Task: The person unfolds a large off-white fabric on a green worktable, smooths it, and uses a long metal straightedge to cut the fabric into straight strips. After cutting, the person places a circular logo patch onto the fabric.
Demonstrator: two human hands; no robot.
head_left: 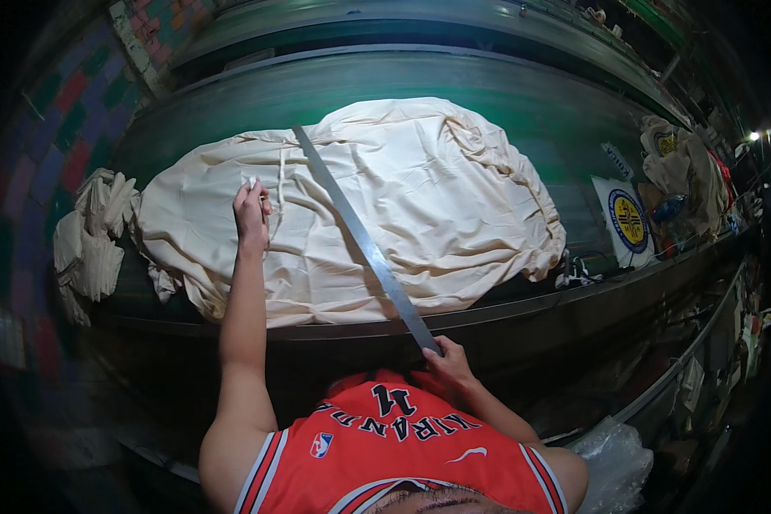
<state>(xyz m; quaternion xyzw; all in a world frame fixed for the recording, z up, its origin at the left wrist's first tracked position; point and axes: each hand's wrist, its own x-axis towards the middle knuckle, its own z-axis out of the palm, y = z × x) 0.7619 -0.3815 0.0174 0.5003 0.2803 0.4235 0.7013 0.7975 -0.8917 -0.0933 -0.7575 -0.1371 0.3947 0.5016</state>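
Observation:
A long steel ruler (367, 247) lies slantwise over a big spread of cream cloth (420, 201), its far end near the cloth's back edge. My right hand (452, 364) grips the near end of it, just past the table's front edge. Over the left part of the cloth, my left hand (252, 214) is closed, with a small white piece (251, 182) pinched at the fingertips; its kind is too small to make out. Beside that hand, a narrow strip of cloth (282, 176) runs down over the creased fabric. Gathered folds bunch along the cloth's right side.
A bundle of folded cream cloth (98, 240) hangs at the table's left end. To the right lie a white sheet with a round blue and yellow emblem (627, 218) and a cream cloth bag (681, 158). Clear plastic (612, 467) sits low at the right. The green table (257, 98) stretches behind.

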